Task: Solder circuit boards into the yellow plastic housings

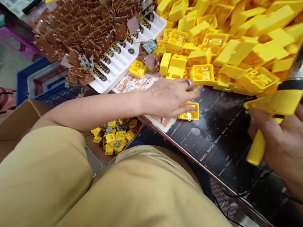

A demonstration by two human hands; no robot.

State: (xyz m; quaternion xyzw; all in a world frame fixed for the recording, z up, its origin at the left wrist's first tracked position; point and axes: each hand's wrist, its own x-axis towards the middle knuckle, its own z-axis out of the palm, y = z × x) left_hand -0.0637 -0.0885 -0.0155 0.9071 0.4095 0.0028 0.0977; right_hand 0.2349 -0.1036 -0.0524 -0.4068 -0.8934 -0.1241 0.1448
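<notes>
yellow plastic is everywhere here, and the piece that matters is the small open yellow housing (189,111) lying on the black mat (218,141) of the desk, just under your left hand (169,97). that hand lies palm down, fingers curled over the housing's near edge and touching it, pinning or picking it rather than lifting it clear; the forearm stretches across from your left, over the cardboard box (7,131) of finished yellow parts. your right hand (290,148) is closed around the yellow handle of a soldering iron (284,97), gripping it like a pistol, with the metal barrel tilted up and away from the mat, well apart from the housing.

judging by this, you are at the fetch-and-place step: one housing taken from the yellow heap (241,36) and being set for work. the next move seems to call for steadying that housing flat and bringing the iron's tip down to it, keeping your left fingers off the hot end. the brown circuit boards (89,32) sit on the white tray (124,61) to the far left.
</notes>
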